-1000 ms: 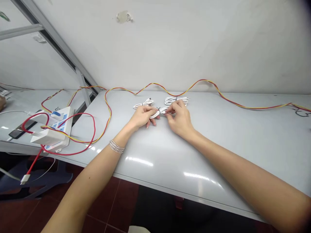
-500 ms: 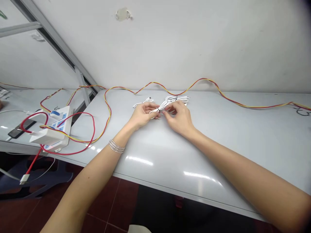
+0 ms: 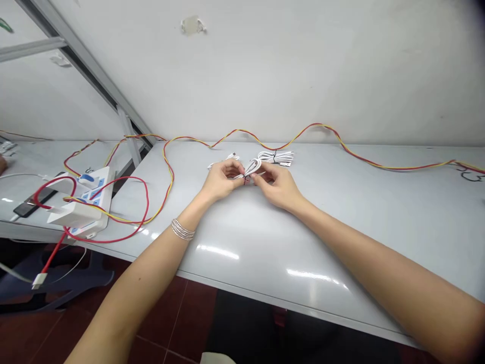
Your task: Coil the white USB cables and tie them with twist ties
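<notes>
Between my two hands is a coiled white cable (image 3: 253, 165), bound at its middle by a thin black twist tie (image 3: 246, 179). My left hand (image 3: 223, 180) is closed on the coil from the left. My right hand (image 3: 277, 185) pinches at the tie from the right; its fingertips partly cover the tie's end. Just behind my right hand lies a tied white cable bundle (image 3: 276, 157) with a black tie round it. Another white cable (image 3: 234, 156) rests behind my left hand, partly hidden by it.
A red and yellow wire (image 3: 242, 130) runs along the wall. At the left, a white power strip (image 3: 99, 194) holds plugged-in chargers and looped red cables, beside a black device (image 3: 32, 203). A metal frame (image 3: 91, 71) stands there. Part of another person's hand (image 3: 2, 164) shows at the left edge.
The coil has turned more upright between my hands, and the tie has come slightly lower and left. My right hand has shifted a little down, uncovering more of the bundle behind it.
</notes>
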`<state>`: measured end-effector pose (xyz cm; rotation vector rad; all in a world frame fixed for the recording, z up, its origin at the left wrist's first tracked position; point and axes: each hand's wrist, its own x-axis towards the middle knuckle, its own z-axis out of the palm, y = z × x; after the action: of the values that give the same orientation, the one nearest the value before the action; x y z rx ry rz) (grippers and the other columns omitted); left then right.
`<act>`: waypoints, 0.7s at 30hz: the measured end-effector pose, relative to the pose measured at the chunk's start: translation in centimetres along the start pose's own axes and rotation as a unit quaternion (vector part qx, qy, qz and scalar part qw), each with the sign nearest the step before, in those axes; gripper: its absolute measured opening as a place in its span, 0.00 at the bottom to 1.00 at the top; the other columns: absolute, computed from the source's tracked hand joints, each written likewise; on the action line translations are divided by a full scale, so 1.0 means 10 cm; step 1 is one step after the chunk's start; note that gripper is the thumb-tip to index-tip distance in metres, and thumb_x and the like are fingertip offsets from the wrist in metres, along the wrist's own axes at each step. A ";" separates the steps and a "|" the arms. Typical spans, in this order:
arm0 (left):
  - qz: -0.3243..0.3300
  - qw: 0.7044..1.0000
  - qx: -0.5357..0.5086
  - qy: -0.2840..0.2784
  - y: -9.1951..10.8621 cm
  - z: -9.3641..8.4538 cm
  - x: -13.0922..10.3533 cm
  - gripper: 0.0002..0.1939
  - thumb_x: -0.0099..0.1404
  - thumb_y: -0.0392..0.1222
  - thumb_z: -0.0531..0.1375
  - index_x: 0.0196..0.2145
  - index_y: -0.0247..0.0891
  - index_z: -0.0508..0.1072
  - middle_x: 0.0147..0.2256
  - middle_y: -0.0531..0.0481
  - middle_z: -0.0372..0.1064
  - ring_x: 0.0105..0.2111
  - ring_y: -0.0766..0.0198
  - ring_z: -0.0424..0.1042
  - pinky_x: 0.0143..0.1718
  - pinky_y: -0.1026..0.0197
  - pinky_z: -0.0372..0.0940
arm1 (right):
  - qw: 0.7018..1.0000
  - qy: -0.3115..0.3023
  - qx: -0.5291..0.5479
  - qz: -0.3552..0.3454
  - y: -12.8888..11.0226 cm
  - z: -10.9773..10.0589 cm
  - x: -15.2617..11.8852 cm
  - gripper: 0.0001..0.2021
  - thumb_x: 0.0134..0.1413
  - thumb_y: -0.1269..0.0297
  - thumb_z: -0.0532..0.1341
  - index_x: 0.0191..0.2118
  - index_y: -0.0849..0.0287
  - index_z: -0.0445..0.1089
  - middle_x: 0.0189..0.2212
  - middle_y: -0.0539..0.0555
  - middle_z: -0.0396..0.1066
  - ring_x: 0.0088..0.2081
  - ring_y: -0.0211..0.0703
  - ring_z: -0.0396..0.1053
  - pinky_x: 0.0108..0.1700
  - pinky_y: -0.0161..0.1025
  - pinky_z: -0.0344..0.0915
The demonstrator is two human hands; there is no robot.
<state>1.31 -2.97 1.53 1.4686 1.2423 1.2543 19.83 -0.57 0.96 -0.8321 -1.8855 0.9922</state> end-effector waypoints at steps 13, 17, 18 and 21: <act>0.039 0.989 0.145 -0.006 0.07 0.07 -0.06 0.14 0.57 0.49 0.69 0.32 0.35 0.79 0.28 0.48 0.74 0.27 0.67 0.67 0.31 0.62 0.63 | 0.992 0.062 0.088 0.072 0.17 0.02 0.02 0.16 0.53 0.49 0.67 0.34 0.57 0.67 0.31 0.51 0.73 0.30 0.41 0.71 0.34 0.39 0.68; 0.012 0.991 0.136 -0.014 0.08 0.06 -0.06 0.20 0.61 0.55 0.65 0.25 0.35 0.74 0.22 0.50 0.70 0.23 0.67 0.64 0.27 0.62 0.60 | 0.987 0.068 0.125 0.081 0.15 0.04 0.01 0.21 0.51 0.45 0.68 0.32 0.55 0.62 0.27 0.49 0.72 0.28 0.39 0.70 0.31 0.37 0.65; 0.006 0.991 0.129 -0.017 0.09 0.05 -0.06 0.21 0.63 0.56 0.63 0.24 0.35 0.73 0.21 0.50 0.69 0.22 0.67 0.64 0.26 0.62 0.60 | 0.986 0.064 0.131 0.083 0.14 0.04 0.01 0.21 0.50 0.45 0.68 0.33 0.55 0.61 0.27 0.49 0.73 0.27 0.39 0.70 0.31 0.37 0.65; -0.002 0.993 0.115 -0.020 0.11 0.04 -0.05 0.20 0.62 0.56 0.64 0.25 0.35 0.73 0.21 0.51 0.68 0.21 0.68 0.64 0.25 0.63 0.59 | 0.985 0.048 0.145 0.082 0.11 0.04 0.00 0.22 0.50 0.43 0.68 0.34 0.55 0.60 0.27 0.49 0.74 0.28 0.40 0.71 0.31 0.37 0.64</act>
<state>1.89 -3.68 2.42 1.6445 1.3983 1.1026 19.69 -0.12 -0.13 -0.8535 -1.5615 1.2700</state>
